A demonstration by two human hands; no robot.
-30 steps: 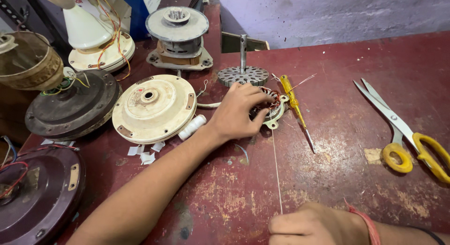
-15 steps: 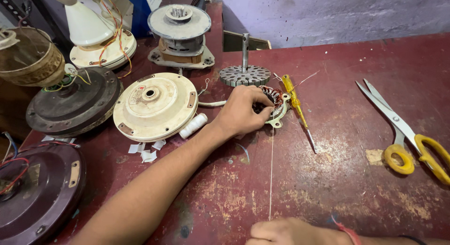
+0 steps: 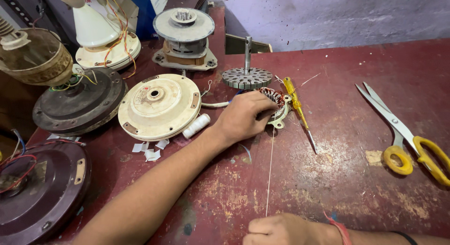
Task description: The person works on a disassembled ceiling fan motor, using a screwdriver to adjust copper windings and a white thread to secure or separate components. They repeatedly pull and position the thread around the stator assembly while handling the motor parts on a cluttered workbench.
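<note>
Thread (image 3: 269, 174), pulled taut down the middle of the frame, could snap or slip if the right hand (image 3: 281, 231), a closed fist at the bottom edge, tugs harder. The left hand (image 3: 246, 116) curls over the small coil (image 3: 276, 102), copper-wound on a pale frame, at centre of the red counter (image 3: 356, 189); its grip seems firm, though fingers hide it.
</note>
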